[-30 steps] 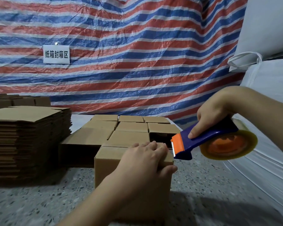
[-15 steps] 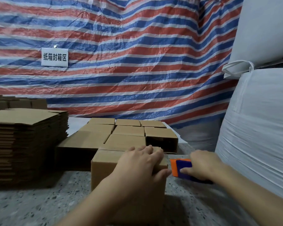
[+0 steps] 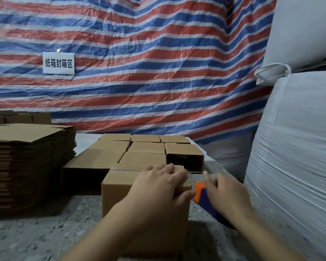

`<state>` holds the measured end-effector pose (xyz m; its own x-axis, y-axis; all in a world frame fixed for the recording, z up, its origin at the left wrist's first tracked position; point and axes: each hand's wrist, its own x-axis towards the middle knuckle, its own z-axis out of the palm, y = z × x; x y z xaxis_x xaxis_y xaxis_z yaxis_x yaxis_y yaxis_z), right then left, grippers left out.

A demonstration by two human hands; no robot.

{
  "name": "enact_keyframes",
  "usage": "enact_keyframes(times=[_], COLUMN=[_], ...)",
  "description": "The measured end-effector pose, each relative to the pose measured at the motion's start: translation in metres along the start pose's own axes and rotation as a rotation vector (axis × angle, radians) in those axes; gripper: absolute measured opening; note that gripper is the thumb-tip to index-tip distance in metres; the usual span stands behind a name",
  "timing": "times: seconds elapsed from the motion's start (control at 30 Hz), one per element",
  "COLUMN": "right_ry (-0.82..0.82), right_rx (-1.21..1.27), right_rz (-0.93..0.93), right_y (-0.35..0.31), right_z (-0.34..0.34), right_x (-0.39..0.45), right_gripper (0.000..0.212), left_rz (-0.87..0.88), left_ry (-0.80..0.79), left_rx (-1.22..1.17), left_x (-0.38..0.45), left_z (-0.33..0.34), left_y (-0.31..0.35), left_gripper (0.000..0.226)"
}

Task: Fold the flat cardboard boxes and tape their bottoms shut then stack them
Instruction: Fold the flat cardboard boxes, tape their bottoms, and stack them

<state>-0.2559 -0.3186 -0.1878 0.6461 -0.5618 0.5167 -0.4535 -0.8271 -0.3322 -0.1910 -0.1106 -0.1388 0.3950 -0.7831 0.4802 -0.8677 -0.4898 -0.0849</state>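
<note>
I press my left hand (image 3: 158,187) flat on the top flaps of the folded cardboard box (image 3: 132,200) on the speckled floor (image 3: 36,234) and grip the tape dispenser (image 3: 205,201) in my right hand (image 3: 226,193) at its right edge. I'd judge firm flap pressure and a straight pull best. The box is plain brown, square-cornered.

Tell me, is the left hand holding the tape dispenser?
No, the left hand presses on the box; the right hand grips the dispenser.
</note>
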Motion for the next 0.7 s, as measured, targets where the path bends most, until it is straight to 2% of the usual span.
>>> enact_keyframes(times=[0.03,0.1,0.17,0.23,0.3,0.43,0.57,0.63,0.7], right_ry=[-0.036,-0.253,-0.455,-0.566,-0.589,-0.502,-0.487,-0.498,-0.487], right_rx=[0.251,0.701,0.954,1.088,1.17,1.253,1.176,1.15,1.161], right_rz=[0.046,0.233,0.38,0.431,0.437,0.408,0.523,0.576,0.548], right_y=[-0.008,-0.024,-0.036,-0.044,-0.05,-0.054,-0.049,-0.045,-0.045], right_z=[-0.005,-0.012,-0.018,-0.022,-0.023,-0.02,-0.009,-0.003,-0.002], right_x=[-0.003,-0.007,-0.012,-0.014,-0.013,-0.014,-0.021,-0.027,-0.027], right_gripper=[0.089,0.083,0.073,0.064,0.053,0.03,0.025,0.03,0.039], left_rz=[0.002,0.007,0.01,0.01,0.012,0.012,0.008,0.006,0.002], left_ry=[0.005,0.014,0.017,0.015,0.02,0.021,0.028,0.026,0.022], left_rx=[0.007,0.022,0.03,0.039,0.049,0.04,0.035,0.035,0.04], left_x=[0.0,0.0,0.0,0.0,0.001,0.0,0.0,0.0,0.001], left_z=[0.0,0.0,0.0,0.0,0.0,-0.001,-0.001,-0.001,-0.001], left_y=[0.0,0.0,0.001,0.001,0.001,0.002,0.002,0.002,0.002], left_gripper=[0.064,0.063,0.063,0.062,0.061,0.065,0.064,0.061,0.059])
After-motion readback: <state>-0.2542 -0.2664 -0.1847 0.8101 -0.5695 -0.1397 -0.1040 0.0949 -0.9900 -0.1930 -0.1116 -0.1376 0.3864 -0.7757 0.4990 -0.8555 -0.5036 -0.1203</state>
